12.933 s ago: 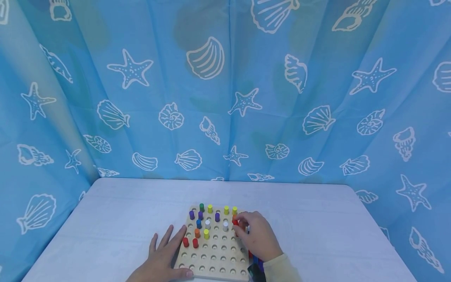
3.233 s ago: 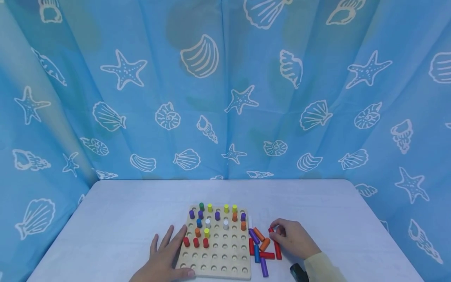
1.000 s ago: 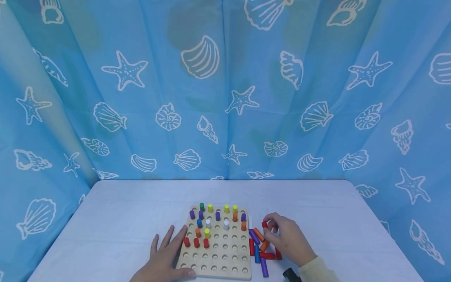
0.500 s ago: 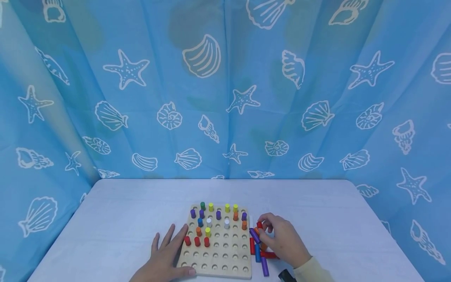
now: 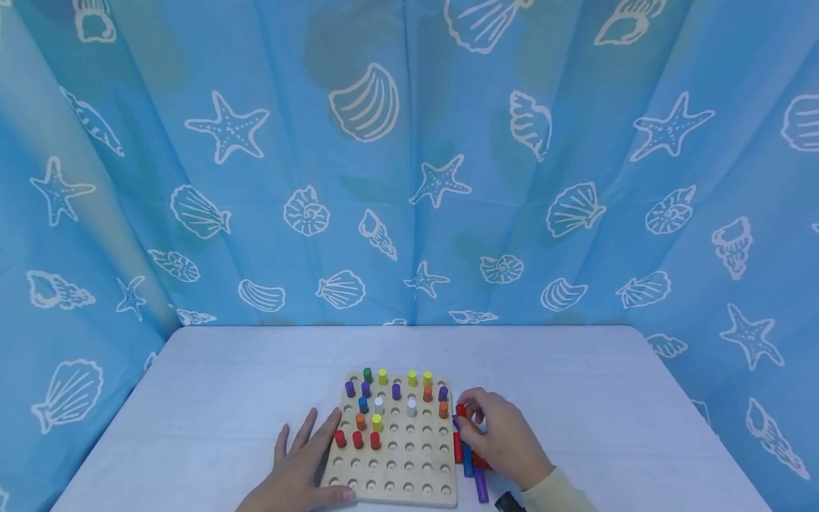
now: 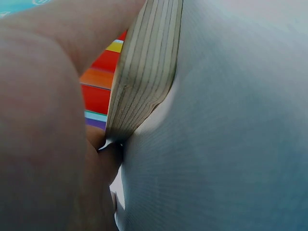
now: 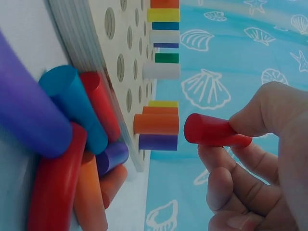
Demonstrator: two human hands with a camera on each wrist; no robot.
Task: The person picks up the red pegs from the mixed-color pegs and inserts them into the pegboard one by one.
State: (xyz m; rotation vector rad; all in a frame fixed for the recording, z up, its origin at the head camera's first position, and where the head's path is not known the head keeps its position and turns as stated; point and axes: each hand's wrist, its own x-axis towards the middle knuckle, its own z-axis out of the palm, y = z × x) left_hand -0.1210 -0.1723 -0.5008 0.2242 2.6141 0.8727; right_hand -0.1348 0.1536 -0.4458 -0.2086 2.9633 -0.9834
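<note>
My right hand pinches a red peg between thumb and fingers, held in the air just right of the wooden pegboard. In the head view the hand covers part of the loose pegs on the table. Fingers spread, my left hand rests along the board's left edge, its thumb at the front edge. Pegs of several colours stand upright in the holes, mostly in the far rows. Three red pegs line up at the left of one row, and an orange peg stands near the right edge.
Beside the board's right edge lie loose pegs, among them a blue peg, a purple peg and an orange peg. A blue curtain with shell prints hangs behind the white table.
Over the last second my right hand has carried the red peg leftward to the board's right edge. Since the oldest frame a third red peg has joined the red row. My left hand stays put.
</note>
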